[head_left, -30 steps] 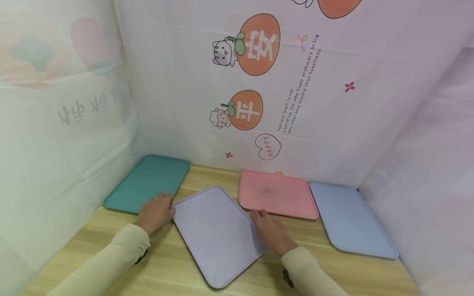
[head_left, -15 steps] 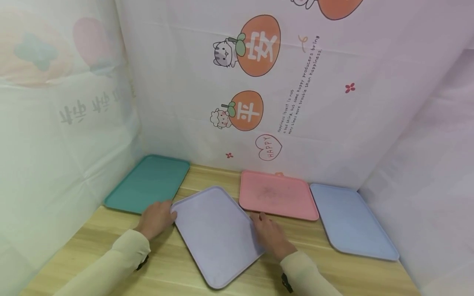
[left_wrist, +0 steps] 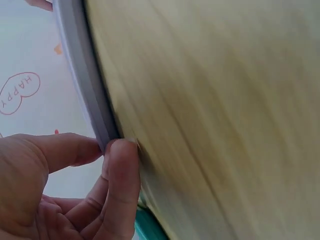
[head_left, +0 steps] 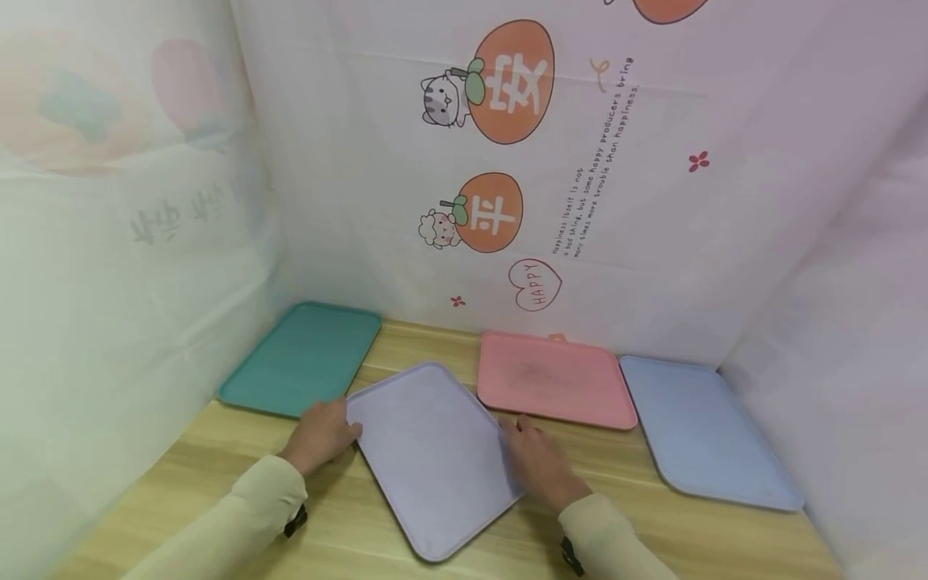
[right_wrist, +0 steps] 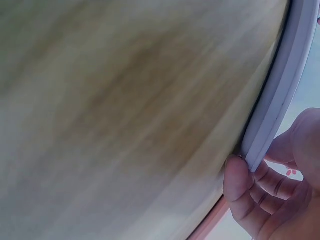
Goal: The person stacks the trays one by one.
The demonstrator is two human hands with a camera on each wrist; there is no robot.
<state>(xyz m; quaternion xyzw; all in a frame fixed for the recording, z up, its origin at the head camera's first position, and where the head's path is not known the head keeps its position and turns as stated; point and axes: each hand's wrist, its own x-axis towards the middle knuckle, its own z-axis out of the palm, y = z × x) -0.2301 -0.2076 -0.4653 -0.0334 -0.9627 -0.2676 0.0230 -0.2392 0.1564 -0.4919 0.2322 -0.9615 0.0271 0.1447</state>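
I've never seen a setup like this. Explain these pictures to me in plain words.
There is no machine here: the work is done by a person's bare left hand and right hand. The wide view comes from a camera worn on the head, looking forward and down. Each close view comes from a camera worn on one wrist. On the wood-grain table lie a teal tray, a pink tray and a light blue tray. Both hands pinch the rim of a lavender tray, one on each side.
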